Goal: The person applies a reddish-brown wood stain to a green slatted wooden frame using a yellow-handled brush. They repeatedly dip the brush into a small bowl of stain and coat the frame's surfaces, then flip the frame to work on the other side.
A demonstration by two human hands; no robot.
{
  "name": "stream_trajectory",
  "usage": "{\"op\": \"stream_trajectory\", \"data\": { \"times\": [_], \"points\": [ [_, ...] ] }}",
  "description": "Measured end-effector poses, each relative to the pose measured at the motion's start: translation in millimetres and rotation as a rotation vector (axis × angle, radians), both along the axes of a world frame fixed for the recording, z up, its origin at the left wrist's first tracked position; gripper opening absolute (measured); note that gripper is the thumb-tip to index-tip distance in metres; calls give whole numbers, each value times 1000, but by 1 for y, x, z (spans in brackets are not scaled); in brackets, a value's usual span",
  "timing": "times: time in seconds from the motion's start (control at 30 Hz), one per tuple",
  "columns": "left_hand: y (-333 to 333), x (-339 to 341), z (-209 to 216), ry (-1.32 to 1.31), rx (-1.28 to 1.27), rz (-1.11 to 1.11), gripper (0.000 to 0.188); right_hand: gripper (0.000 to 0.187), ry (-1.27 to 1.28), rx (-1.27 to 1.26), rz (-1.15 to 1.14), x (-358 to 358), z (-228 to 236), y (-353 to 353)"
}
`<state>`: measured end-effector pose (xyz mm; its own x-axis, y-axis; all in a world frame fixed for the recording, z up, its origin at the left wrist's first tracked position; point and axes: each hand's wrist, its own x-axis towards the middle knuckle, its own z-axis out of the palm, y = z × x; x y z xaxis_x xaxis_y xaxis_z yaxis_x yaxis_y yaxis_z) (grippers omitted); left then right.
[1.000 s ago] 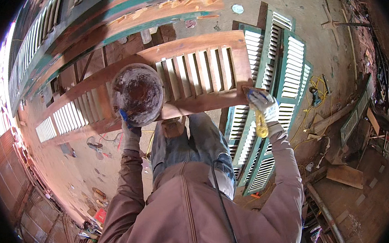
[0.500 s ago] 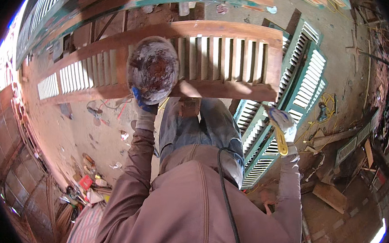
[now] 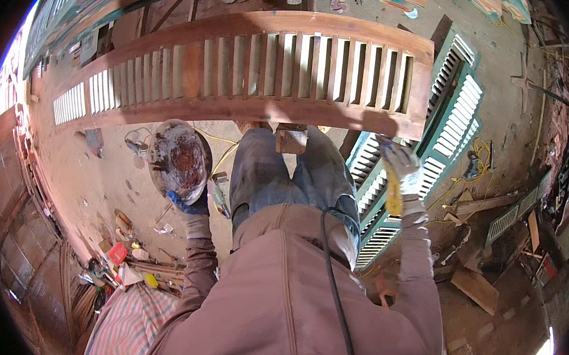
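My gloved left hand (image 3: 189, 202) grips the lower rim of a round bowl (image 3: 181, 160) whose inside is coated with reddish-brown and whitish residue. It hangs below the near edge of a reddish-brown louvered shutter (image 3: 263, 111), left of my legs. My gloved right hand (image 3: 406, 167) is closed round a yellow-handled tool (image 3: 393, 195), handle end toward me. The tool's working end is near the shutter's lower right corner, too small to make out. The shutter lies crosswise before me, with a wooden block (image 3: 291, 140) at its near edge.
Green louvered shutters (image 3: 454, 117) lean or lie at the right. Another partly green shutter frame (image 3: 197, 6) crosses the far side. A power tool with a yellow cord (image 3: 475, 166) lies on the floor at right. Clutter and a striped cloth (image 3: 130, 328) are at lower left.
My left hand has drawn the bowl from over the shutter down and left, uncovering the slats. My right hand, with the yellow-handled tool, has shifted slightly left and up toward the shutter's corner.
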<state>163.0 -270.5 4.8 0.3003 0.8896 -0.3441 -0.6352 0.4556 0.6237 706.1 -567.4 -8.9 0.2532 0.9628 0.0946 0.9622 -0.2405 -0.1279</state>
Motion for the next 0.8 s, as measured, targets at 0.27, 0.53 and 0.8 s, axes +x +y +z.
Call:
{"op": "stream_trajectory", "data": {
  "times": [0.27,0.53,0.8],
  "points": [
    [-3,8,-21,594,-80,12,72,48,-200,224,-264,-93,0,113],
    [-1,19,-2,585,-45,19,58,50,-122,-59,-428,-127,-7,150],
    [20,20,17,640,-93,21,59,50,-40,-240,-536,-152,-15,146]
  ]
}}
